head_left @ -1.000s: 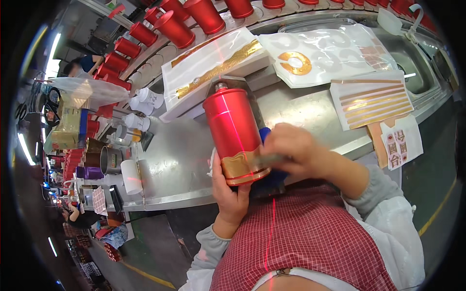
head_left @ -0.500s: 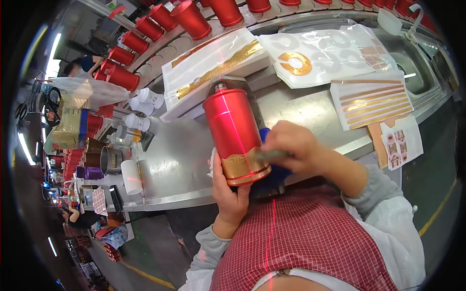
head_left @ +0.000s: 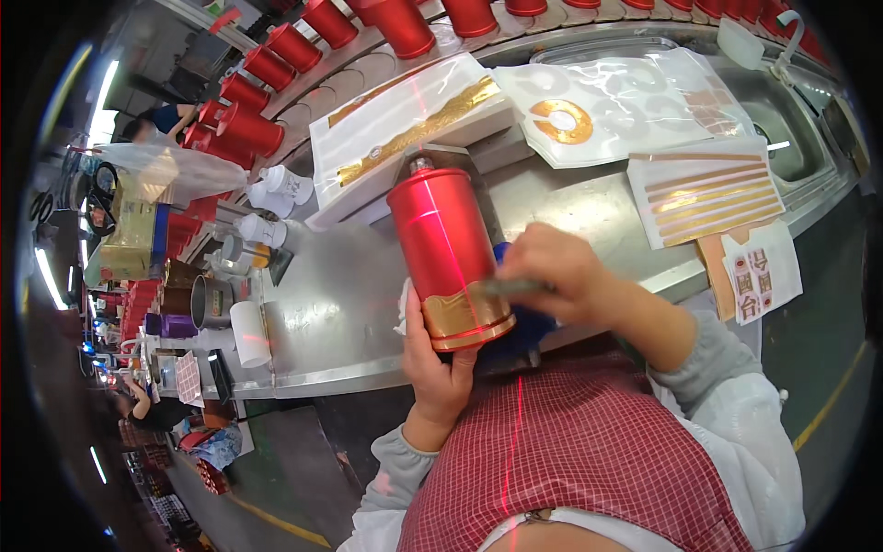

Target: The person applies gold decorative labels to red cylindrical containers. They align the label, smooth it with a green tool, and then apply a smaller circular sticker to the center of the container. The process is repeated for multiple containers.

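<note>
A red bottle (head_left: 437, 225) with a narrow glass neck lies tilted in a stand with a blue part (head_left: 500, 252), its base toward me. Round its lower end runs a wavy-edged gold band (head_left: 449, 320). My left hand (head_left: 438, 379) is closed round the base, fingers along the left side and thumb below; a bit of white cloth or paper shows beside the fingers. In my right hand (head_left: 563, 274) is a dark greenish flat tool (head_left: 517, 287), somewhat blurred, its tip against the band's upper edge. The tool's exact kind is unclear.
Behind the bottle sits a white tray (head_left: 405, 147) with gold strips. Sticker sheets (head_left: 625, 115) and a gold-striped sheet (head_left: 708, 193) lie to the right, near a sink (head_left: 791, 156). Red bottles (head_left: 395, 23) line a conveyor. White cups (head_left: 292, 184) and a paper roll (head_left: 249, 335) stand left.
My right hand has moved the tool slightly up and left over the gold band. My left hand and the held bottle stay nearly still. Red bottles on the conveyor have shifted right.
</note>
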`<act>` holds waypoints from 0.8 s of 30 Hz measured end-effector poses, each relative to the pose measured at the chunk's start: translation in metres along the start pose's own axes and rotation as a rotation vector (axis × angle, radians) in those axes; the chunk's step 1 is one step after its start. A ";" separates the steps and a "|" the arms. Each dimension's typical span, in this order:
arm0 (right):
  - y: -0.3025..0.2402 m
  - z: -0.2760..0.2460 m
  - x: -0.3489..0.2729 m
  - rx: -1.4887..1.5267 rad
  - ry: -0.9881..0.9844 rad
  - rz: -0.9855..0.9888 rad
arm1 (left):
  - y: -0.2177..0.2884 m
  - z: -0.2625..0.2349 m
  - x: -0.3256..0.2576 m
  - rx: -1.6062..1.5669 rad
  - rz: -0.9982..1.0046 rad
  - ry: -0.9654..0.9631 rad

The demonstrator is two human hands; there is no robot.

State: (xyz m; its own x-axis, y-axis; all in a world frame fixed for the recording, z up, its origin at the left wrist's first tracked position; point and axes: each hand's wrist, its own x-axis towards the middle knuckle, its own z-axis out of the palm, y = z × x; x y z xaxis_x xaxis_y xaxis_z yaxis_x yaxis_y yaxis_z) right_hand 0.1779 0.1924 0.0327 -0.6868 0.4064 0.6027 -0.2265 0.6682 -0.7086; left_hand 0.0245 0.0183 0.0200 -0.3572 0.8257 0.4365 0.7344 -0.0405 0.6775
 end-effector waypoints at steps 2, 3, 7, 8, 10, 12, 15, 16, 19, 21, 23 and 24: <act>-0.011 -0.004 -0.004 0.226 -0.184 -0.029 | -0.007 0.002 -0.004 -0.071 -0.063 -0.005; -0.007 -0.011 0.002 0.172 -0.198 0.063 | -0.006 0.003 -0.007 -0.109 -0.100 -0.009; 0.010 -0.004 0.004 -0.040 0.028 0.012 | 0.009 -0.001 0.003 0.056 0.012 -0.018; -0.004 -0.004 -0.005 0.052 -0.039 -0.028 | 0.008 0.000 0.003 0.030 -0.011 -0.025; -0.005 -0.007 -0.002 0.192 -0.119 0.013 | 0.005 0.000 0.003 -0.022 -0.057 -0.039; 0.010 -0.006 0.007 0.121 0.021 0.142 | 0.003 0.006 0.002 -0.078 -0.039 0.016; 0.006 -0.001 0.002 0.074 -0.022 -0.027 | -0.005 0.000 -0.003 -0.063 -0.050 -0.015; -0.005 0.000 -0.002 0.142 -0.091 -0.073 | -0.008 -0.001 -0.002 -0.092 -0.077 -0.019; 0.004 -0.004 0.000 0.076 0.001 0.068 | -0.005 0.004 -0.010 -0.175 -0.162 -0.030; 0.022 -0.004 0.013 -0.114 0.093 0.044 | 0.000 0.002 -0.003 -0.179 -0.157 -0.022; 0.000 -0.001 0.002 0.077 -0.058 -0.057 | 0.009 -0.003 0.004 -0.074 -0.071 -0.020; -0.011 -0.001 -0.003 0.168 -0.144 -0.100 | 0.011 -0.001 0.005 -0.033 -0.036 -0.016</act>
State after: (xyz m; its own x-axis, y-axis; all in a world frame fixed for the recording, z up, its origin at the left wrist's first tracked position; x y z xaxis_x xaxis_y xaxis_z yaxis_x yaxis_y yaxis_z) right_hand 0.1833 0.1846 0.0391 -0.7435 0.2425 0.6232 -0.4017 0.5830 -0.7062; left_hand 0.0307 0.0209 0.0304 -0.3738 0.8358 0.4023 0.7015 -0.0290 0.7120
